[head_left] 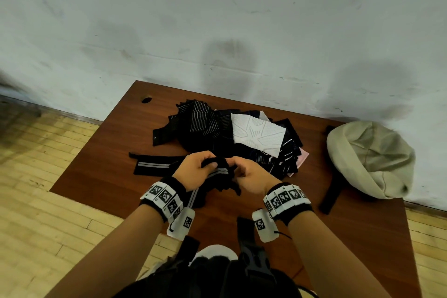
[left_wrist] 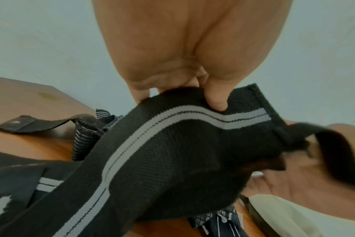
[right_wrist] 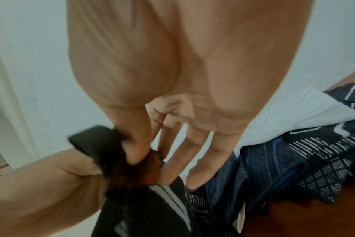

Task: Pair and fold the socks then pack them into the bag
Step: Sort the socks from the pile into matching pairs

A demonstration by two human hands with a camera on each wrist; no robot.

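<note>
Nearest, above the front of the wooden table (head_left: 101, 176), the left hand (head_left: 193, 172) grips a black sock with grey stripes (head_left: 221, 173), thumb pressed on its cuff; the right hand (head_left: 251, 178) pinches the same sock's edge between thumb and fingers; a matching striped sock (head_left: 154, 167) lies flat just left; beyond, a heap of dark patterned socks (head_left: 210, 126) carries a white sock (head_left: 257, 136); the beige bag (head_left: 370, 157) slumps at the table's right.

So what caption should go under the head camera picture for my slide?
Both hands, left hand and right hand, grip a black grey-striped sock above the table.
</note>
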